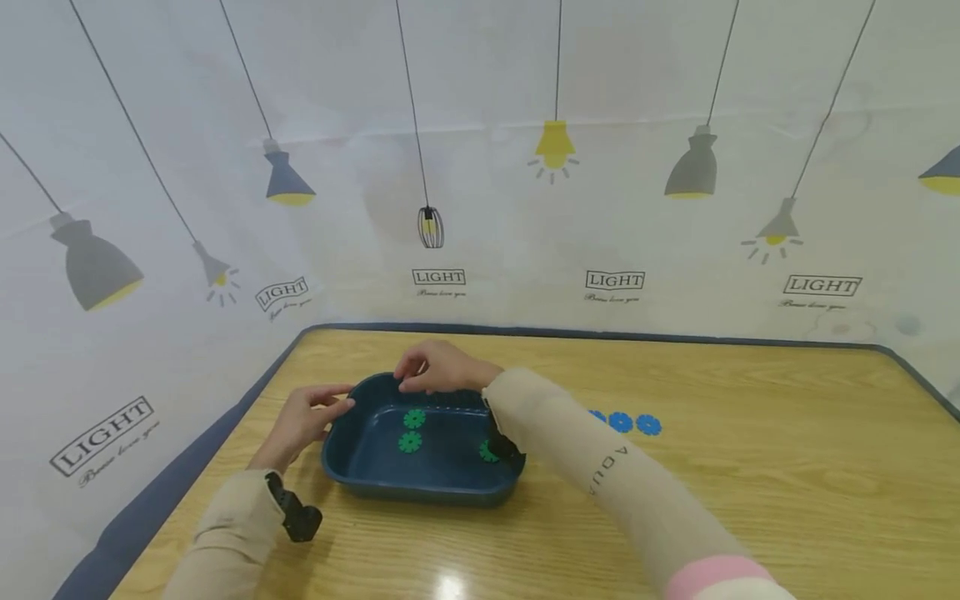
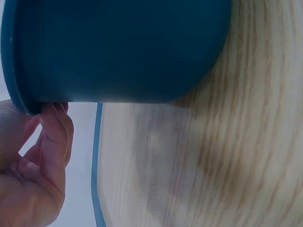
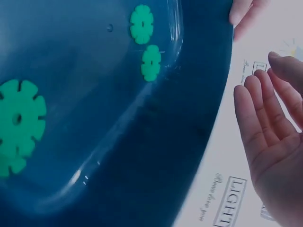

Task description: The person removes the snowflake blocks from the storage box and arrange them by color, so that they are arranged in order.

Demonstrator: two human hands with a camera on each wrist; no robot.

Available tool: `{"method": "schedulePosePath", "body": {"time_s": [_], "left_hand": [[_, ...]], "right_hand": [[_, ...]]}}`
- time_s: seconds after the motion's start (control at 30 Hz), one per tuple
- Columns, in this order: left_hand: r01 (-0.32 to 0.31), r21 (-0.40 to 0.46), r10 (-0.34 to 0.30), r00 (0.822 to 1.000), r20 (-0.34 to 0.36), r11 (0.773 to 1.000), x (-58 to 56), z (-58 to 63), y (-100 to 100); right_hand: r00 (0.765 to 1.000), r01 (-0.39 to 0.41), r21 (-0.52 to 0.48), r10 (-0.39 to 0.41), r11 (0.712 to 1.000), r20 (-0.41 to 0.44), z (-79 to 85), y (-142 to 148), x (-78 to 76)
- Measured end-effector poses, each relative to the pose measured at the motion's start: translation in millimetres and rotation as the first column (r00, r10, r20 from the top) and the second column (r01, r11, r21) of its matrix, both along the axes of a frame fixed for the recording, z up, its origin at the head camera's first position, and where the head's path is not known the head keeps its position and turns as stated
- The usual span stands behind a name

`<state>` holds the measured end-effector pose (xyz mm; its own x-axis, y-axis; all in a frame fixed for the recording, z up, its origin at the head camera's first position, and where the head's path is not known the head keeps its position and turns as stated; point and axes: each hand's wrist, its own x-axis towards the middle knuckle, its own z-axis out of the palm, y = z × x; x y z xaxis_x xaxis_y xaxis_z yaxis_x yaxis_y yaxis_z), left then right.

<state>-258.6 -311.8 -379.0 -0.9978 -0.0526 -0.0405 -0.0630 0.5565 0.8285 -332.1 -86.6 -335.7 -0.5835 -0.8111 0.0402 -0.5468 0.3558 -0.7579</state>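
A dark blue plastic basin (image 1: 442, 483) stands on the table, with green notched discs lying on its bottom. Two discs (image 1: 409, 442) are near its left side; a third green disc (image 1: 489, 451) is partly hidden behind the right wrist. My left hand (image 1: 300, 421) grips the basin's left rim, thumb over the edge; in the left wrist view its fingers press the outer wall. Over the far rim hovers my right hand (image 1: 444, 367). The right wrist view shows this hand (image 3: 277, 127) with loosely bent fingers, holding nothing, beside the basin's wall (image 3: 189, 118).
To the right of the basin, blue notched discs (image 1: 620, 422) lie in a row on the wooden table (image 1: 787, 467), partly covered by the right sleeve. Behind the table hangs a white cloth (image 1: 510, 233) printed with lamps. Black wrist cameras (image 1: 302, 521) sit on both wrists.
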Motion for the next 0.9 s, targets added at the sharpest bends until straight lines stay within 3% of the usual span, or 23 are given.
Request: {"method": "schedulePosePath", "body": {"time_s": [0.3,0.6,0.9], "left_hand": [[-0.009,0.021,0.008,1.0,0.015,1.0,0.8,-3.7,-1],[-0.009,0.015,0.009,1.0,0.017,1.0,-1.0,-4.0,-3],[0.011,0.033,-0.011,1.0,0.01,0.999,0.0,-3.2,-4]], "right_hand": [[0.999,-0.044,0.013,0.044,0.999,-0.008,-22.9,-8,-4.5],[0.999,-0.041,0.208,0.036,0.977,0.026,-41.1,-16,-0.8],[0.999,-0.054,0.245,0.052,0.968,0.015,-51.7,-19,-0.4]]}}
